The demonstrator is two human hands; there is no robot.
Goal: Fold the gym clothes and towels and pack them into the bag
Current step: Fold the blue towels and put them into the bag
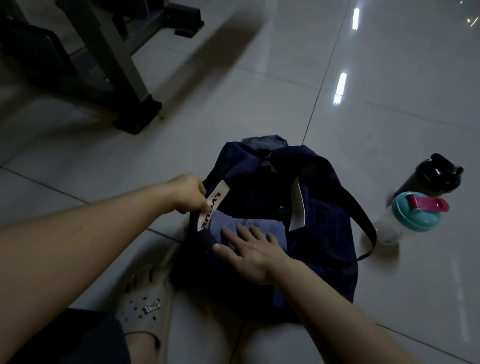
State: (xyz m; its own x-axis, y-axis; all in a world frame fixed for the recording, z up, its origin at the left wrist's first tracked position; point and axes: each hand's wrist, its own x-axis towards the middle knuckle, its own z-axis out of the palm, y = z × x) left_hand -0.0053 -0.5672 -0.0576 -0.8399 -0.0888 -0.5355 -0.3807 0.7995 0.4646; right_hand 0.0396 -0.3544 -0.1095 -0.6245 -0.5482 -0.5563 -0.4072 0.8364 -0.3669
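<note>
Head view: tiled floor (pixel 405 82), exercise machine frame (pixel 98 33) at your far left. Dark blue bag (pixel 325 249) sits open on floor before you, folded blue cloth (pixel 256 227) in its mouth. Your right grip (pixel 252 256) lies flat on cloth, fingers spread, holding nothing. Your left grip (pixel 190 192) pinches bag's white lettered strap (pixel 218 197). Black bottle (pixel 430 180) and teal-lidded bottle (pixel 412 218) stand right of bag.

Glossy tiled floor (pixel 420 84), bag (pixel 329 227), two shaker bottles (pixel 412 218), bench frame (pixel 103 43)
</note>
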